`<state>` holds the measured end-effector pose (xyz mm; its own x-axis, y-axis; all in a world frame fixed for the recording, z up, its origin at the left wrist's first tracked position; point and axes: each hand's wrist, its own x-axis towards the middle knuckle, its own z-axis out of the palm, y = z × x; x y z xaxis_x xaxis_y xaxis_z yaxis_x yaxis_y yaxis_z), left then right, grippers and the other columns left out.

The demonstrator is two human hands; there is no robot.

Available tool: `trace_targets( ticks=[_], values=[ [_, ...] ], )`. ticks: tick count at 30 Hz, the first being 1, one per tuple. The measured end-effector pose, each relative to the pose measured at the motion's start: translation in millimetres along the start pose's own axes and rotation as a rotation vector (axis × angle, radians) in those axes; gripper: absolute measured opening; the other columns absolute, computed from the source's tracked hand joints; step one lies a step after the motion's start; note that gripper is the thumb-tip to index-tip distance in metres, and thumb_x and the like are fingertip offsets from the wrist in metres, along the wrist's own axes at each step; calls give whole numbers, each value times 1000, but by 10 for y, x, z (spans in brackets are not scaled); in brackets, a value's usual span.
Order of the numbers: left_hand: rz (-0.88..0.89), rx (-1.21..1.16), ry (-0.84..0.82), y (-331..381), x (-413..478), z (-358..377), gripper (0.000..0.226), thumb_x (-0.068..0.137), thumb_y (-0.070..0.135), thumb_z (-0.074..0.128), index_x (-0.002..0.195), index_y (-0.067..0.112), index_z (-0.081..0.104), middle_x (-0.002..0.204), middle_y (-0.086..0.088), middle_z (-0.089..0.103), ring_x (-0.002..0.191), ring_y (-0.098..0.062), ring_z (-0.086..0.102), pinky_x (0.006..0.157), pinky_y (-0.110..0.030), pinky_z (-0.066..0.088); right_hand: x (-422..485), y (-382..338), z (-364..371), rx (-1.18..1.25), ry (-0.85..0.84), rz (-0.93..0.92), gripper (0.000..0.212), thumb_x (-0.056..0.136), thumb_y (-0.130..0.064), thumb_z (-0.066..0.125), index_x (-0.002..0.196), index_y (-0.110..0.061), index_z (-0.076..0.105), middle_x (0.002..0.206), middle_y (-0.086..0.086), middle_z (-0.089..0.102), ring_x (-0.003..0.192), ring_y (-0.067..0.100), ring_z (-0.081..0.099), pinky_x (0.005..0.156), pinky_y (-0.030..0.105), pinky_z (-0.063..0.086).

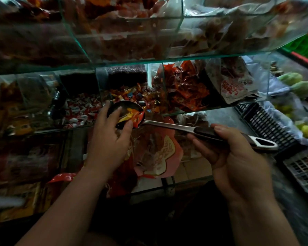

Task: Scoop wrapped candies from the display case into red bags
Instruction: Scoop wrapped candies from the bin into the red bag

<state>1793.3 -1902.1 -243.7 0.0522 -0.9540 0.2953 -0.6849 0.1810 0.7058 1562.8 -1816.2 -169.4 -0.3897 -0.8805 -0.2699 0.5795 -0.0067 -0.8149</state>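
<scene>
Right hand [238, 157] wrapped around ladle [176, 127] handle; left hand [110, 137] fingers spread over its candy-filled bowl.

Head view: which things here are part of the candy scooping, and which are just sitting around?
In use:
- metal ladle with dark handle, gripped by the right hand
- orange-wrapped candies in its bowl, steadied by the left hand
- glass compartment of mixed wrapped candies
- red bag under the ladle

Lying about:
- red-and-white candies
- black plastic crate
- green fruit
</scene>
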Motion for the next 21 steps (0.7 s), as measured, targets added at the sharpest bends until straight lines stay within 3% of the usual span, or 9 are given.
trace_targets(
  ticks=[3,5,7,9,11,14,16,18,21],
  values=[
    [-20,-26,0,-28,187,35,67,102,60,45,160,36,22,170,13,10,149,2,7,117,-31,13,99,30,190,24,17,6,17,98,-6,56,86,-1,67,80,18,77,78,34,79,59,24,61],
    [-70,-82,-14,-56,286,55,75,100,62,45,161,37,9,170,12,8,154,-6,9,123,-37,14,188,92,347,69,42,27,16,100,-6,56,87,0,63,68,13,76,66,26,78,56,23,61],
    [-129,-133,-52,-79,338,85,82,97,65,47,161,38,4,170,11,8,156,-13,13,125,-47,21,278,199,474,121,63,-4,14,99,-6,60,87,-1,64,71,15,77,67,24,79,59,26,63],
    [-164,-139,-92,-97,345,126,85,95,67,49,162,36,6,171,8,11,155,-15,15,124,-46,21,389,367,537,3,52,-159,9,95,-8,67,87,-6,72,85,14,79,81,25,80,70,31,64],
    [-178,-138,-102,-103,336,169,81,97,63,51,162,34,13,169,5,18,154,-18,20,122,-43,25,504,549,584,-294,-41,-401,8,93,-10,71,91,-13,78,92,6,79,90,17,78,79,31,63],
    [-164,-141,-62,-105,304,187,74,98,57,56,160,32,23,164,5,28,148,-16,31,108,-30,30,648,710,637,-845,-359,-749,15,95,-9,71,109,-7,76,115,7,76,112,16,71,97,32,57],
    [-149,-158,-29,-119,278,156,70,98,51,60,158,32,29,160,6,33,144,-14,36,102,-23,31,711,738,591,-1071,-531,-895,20,97,-11,68,116,-6,74,131,13,69,127,20,63,109,23,48],
    [-142,-197,-25,-129,237,116,67,97,47,62,156,34,31,158,8,36,141,-11,39,100,-20,35,702,723,511,-1088,-571,-939,23,97,-11,67,119,-7,72,137,15,65,133,21,59,111,24,46],
    [-162,-229,-57,-114,142,80,73,96,46,65,157,36,27,161,7,34,143,-12,38,113,-41,42,609,674,378,-996,-478,-976,23,96,-10,68,118,-4,73,135,17,67,133,22,60,107,40,53]
  ],
)
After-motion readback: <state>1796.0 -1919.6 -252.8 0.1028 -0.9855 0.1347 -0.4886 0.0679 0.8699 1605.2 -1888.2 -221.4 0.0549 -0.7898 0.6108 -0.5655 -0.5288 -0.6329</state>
